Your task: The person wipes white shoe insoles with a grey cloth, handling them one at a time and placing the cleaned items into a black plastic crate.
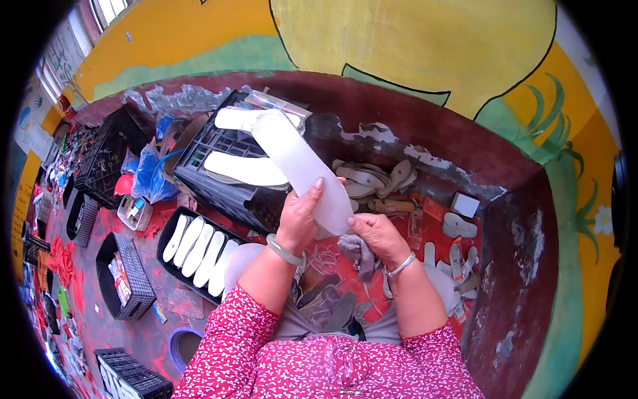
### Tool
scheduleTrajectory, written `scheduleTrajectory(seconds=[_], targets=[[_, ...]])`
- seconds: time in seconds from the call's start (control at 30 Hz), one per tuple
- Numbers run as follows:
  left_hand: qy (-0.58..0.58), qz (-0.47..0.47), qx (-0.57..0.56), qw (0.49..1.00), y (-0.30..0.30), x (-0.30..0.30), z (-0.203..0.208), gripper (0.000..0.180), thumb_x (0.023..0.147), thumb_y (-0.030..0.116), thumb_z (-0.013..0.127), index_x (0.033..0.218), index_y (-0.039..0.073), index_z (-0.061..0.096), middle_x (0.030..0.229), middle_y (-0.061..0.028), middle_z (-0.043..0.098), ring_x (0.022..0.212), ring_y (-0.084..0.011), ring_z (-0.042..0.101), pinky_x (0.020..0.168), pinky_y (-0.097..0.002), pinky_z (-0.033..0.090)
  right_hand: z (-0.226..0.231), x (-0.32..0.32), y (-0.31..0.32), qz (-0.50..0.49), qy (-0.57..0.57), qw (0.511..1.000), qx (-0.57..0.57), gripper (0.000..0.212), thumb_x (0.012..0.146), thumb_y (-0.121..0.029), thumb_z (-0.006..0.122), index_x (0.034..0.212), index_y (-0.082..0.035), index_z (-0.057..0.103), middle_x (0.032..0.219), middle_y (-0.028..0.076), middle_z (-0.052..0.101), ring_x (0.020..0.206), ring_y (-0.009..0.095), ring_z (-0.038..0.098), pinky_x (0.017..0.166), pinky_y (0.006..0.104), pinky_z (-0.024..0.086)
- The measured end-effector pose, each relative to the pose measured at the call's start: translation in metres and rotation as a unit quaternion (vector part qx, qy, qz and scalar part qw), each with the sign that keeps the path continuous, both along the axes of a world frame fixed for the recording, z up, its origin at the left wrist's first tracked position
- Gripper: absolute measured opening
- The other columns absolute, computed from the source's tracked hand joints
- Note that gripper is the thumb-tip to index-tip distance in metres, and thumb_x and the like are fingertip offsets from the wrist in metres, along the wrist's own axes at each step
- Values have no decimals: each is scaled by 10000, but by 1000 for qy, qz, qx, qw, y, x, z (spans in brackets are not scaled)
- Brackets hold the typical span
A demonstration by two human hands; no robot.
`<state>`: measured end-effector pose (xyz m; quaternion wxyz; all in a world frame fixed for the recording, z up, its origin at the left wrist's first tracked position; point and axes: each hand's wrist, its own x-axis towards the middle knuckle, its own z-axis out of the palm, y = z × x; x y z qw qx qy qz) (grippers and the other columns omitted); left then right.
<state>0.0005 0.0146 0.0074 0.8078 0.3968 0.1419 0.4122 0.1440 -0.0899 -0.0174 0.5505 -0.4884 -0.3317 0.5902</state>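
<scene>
The person's left hand (300,219) is gripping a long white shoe insole (299,166) near its lower end, fingers wrapped across it, so the part beneath the palm is hidden. The right hand (377,234) is closing on a grey rag (359,254) and pressing against the insole's bottom edge; how much of the rag is bunched inside the fist is hard to tell. The insole is slanting up and away from both hands, its far tip overlapping a black plastic crate (226,179) beyond the left hand, where two more white insoles are lying. Left of the left forearm, a black tray (169,233) is holding five white insoles (199,251) side by side, partly cut off by the sleeve. Beyond the right hand, a heap of grey soles (375,178) is lying tangled and too jumbled to count.
</scene>
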Motion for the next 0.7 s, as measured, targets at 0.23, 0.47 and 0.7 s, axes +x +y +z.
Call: scheduleTrajectory(seconds=[0.23,0.47,0.7], targets=[[-40,-23,-50,998,1,5,-8,355,900,222,539,1142,-33,490,1072,-172,587,970,-237,576,849,-371,471,-2,-10,0,-19,-31,999,4,240,877,-195,604,871,36,665,710,-39,582,630,27,483,552,197,397],[-55,-38,-59,996,2,4,-7,369,880,190,559,1171,-19,469,1076,-176,582,990,-255,573,865,-383,466,4,-14,-1,-39,-23,999,-10,187,838,-143,640,844,42,670,698,-13,607,608,44,512,549,203,419],[-58,-60,-46,995,6,0,-7,420,845,150,584,1206,-7,439,1085,-192,575,1028,-302,561,896,-419,454,10,-7,-3,5,42,998,-48,295,869,-247,607,903,44,643,731,63,635,614,114,590,589,248,493]])
